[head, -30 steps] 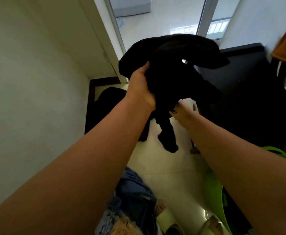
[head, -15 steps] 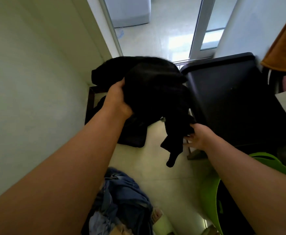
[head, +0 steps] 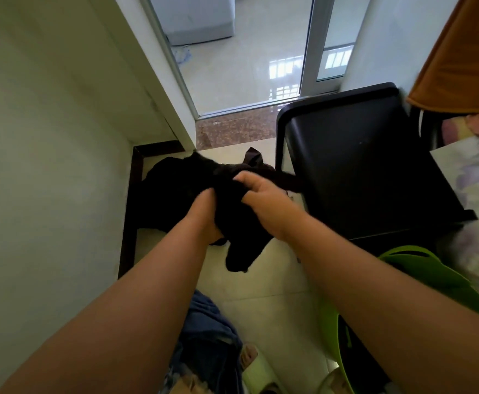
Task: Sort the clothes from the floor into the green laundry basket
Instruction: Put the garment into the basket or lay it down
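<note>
A: Clothes status: one black garment (head: 232, 200) is bunched between both hands, held above the floor (head: 266, 302) in front of the black bin (head: 366, 166). A moment ago it was raised higher and hung looser; it has since been lowered and gathered.

B: Hand state?

A: The left hand (head: 204, 214) grips the bundle from below; its fingers are hidden in the cloth. The right hand (head: 264, 200) clamps the top, fingers curled round the fabric.

B: Meaning for the task?

A: The gathered bundle appears ready to transfer to the green laundry basket (head: 420, 268) at lower right.

B: Counts?

A: Two hands, one green basket, one black bin. One further dark garment (head: 158, 189) lies on the floor behind; blue denim (head: 210, 331) shows below.
</note>
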A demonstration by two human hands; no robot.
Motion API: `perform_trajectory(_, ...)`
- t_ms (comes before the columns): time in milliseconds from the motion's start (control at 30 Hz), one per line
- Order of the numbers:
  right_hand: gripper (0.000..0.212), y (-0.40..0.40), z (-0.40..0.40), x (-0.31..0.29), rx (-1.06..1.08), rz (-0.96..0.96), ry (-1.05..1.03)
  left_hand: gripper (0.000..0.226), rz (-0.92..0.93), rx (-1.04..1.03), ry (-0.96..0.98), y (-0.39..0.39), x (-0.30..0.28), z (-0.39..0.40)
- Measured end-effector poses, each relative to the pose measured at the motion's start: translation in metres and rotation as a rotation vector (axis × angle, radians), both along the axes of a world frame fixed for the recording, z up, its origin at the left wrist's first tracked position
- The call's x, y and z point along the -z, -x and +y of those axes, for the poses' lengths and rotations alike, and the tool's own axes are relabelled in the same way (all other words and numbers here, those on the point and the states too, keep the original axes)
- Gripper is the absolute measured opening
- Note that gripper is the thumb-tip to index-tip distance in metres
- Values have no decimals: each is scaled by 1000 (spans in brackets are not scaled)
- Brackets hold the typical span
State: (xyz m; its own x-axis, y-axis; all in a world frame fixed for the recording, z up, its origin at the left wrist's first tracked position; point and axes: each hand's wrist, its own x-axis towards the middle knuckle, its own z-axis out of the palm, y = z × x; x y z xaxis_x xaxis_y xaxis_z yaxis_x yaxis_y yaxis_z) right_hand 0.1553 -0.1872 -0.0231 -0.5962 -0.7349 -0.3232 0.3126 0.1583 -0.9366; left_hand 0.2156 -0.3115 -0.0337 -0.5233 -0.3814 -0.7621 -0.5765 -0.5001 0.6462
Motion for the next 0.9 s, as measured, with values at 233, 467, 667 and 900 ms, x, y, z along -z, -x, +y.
perform_trajectory(233,19,-12,40,9,-371,408,-258,63,181,-69,-290,-9,12,31)
perform_trajectory(467,25,25,80,6,-51,164,-194,11,-76,-78,114,3,25,67)
perform_trajectory(667,93,69,146,36,259,-75,-293,13,-53,137,177,10,-1,100)
perform_trajectory(900,70,54,237,56,406,-583,-32,15,-98,369,84,44,-19,187)
